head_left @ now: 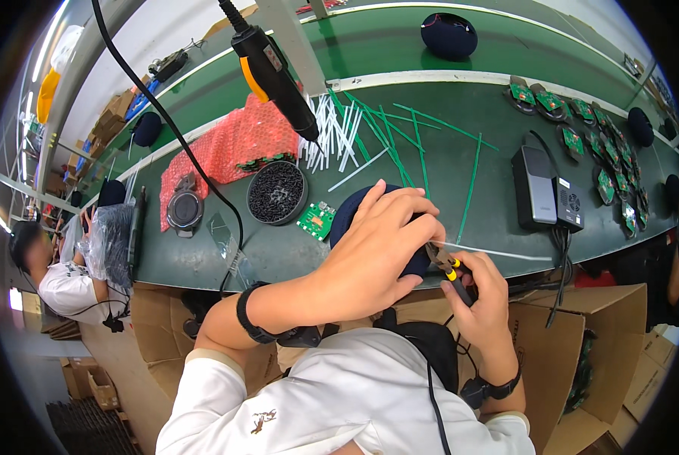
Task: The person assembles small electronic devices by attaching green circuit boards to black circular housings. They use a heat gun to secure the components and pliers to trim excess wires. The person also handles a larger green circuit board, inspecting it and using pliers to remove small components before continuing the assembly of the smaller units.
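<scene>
Navy fabric shell (347, 216) mostly hidden under gripping left hand (381, 243); right hand (479, 292) clamped on cutters (449, 267).

**Layout on the tabletop**

A round speaker body (354, 220) sits at the near edge of the tabletop (445, 159). Left of it lies a small circuit board (316, 220), then a round screw tray (276, 192). Cable ties (400, 133) lie behind; a power adapter (536, 188) sits right.

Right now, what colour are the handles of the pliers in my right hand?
Black with yellow tips on the pliers, seen best in the head view.
</scene>
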Demonstrator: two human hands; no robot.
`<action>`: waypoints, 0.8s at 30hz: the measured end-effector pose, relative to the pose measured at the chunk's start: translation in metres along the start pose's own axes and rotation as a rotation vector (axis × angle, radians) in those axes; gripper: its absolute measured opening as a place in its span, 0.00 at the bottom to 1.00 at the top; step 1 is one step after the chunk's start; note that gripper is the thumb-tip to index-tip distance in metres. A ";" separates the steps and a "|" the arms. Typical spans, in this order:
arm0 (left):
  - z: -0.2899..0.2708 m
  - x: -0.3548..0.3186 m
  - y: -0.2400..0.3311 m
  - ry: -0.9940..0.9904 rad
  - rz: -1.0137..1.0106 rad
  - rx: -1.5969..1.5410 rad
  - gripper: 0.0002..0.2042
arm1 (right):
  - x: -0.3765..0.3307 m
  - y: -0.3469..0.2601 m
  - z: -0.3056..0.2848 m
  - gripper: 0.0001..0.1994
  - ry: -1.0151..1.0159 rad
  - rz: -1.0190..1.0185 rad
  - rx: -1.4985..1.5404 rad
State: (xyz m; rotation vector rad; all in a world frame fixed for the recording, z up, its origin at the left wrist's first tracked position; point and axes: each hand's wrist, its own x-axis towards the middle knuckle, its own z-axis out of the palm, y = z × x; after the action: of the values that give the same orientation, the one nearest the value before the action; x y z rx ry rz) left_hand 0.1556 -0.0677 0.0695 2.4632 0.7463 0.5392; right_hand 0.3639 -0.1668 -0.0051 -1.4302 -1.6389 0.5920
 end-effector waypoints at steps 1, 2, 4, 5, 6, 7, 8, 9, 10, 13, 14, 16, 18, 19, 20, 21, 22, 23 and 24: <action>0.000 0.000 0.000 -0.003 -0.001 0.006 0.27 | 0.000 0.000 0.000 0.23 -0.003 0.000 0.000; 0.000 0.000 0.000 0.002 0.000 -0.003 0.27 | 0.001 0.000 0.000 0.23 -0.005 -0.001 -0.001; -0.001 0.001 0.001 -0.001 -0.005 0.001 0.27 | 0.001 0.001 0.000 0.23 0.002 -0.009 0.009; -0.001 0.001 0.001 0.003 -0.002 -0.009 0.27 | 0.002 0.001 0.000 0.24 0.011 -0.017 0.018; -0.001 0.000 0.001 0.003 -0.001 -0.011 0.27 | 0.002 0.001 0.000 0.24 0.018 -0.026 0.028; -0.001 0.000 0.001 0.003 -0.001 -0.012 0.26 | 0.003 0.001 0.000 0.24 0.013 -0.031 0.023; -0.001 0.000 0.001 0.004 0.001 -0.011 0.27 | 0.003 0.001 0.001 0.24 0.009 -0.036 0.019; -0.001 -0.001 0.000 0.003 0.003 -0.010 0.27 | 0.003 0.001 0.001 0.24 0.003 -0.021 0.022; 0.000 -0.001 0.000 0.003 0.005 -0.010 0.27 | 0.004 0.002 0.002 0.23 0.014 -0.031 0.012; 0.004 -0.002 -0.002 0.076 0.017 -0.037 0.21 | 0.004 0.003 0.004 0.22 0.045 -0.036 -0.037; 0.006 -0.001 -0.002 0.093 0.002 -0.045 0.18 | 0.005 0.003 0.006 0.22 0.056 -0.060 -0.078; 0.010 0.002 -0.003 0.139 -0.025 -0.052 0.13 | 0.007 0.004 0.007 0.21 0.070 -0.097 -0.153; 0.012 0.003 -0.001 0.232 -0.029 -0.090 0.09 | 0.009 0.005 0.007 0.20 0.065 -0.126 -0.215; 0.011 0.002 -0.001 0.249 -0.053 -0.103 0.06 | 0.010 0.005 0.005 0.22 0.047 -0.097 -0.235; 0.008 0.000 -0.002 0.339 -0.051 -0.148 0.06 | 0.014 0.007 0.002 0.22 0.066 -0.032 -0.298; 0.004 -0.003 -0.004 0.405 -0.061 -0.185 0.06 | 0.018 0.009 -0.001 0.23 0.076 0.034 -0.363; -0.001 -0.007 -0.006 0.468 -0.073 -0.223 0.05 | 0.023 0.011 -0.005 0.23 0.089 0.089 -0.430; -0.008 -0.016 -0.010 0.522 -0.102 -0.085 0.03 | 0.031 0.015 -0.004 0.25 0.155 0.055 -0.508; -0.016 -0.025 -0.015 0.521 -0.128 -0.067 0.03 | 0.039 0.018 -0.004 0.26 0.157 0.093 -0.568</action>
State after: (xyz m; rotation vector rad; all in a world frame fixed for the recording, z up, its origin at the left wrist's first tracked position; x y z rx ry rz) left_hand 0.1224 -0.0661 0.0685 2.2079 1.0539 1.1568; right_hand 0.3785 -0.1263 -0.0063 -1.9114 -1.6930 0.0491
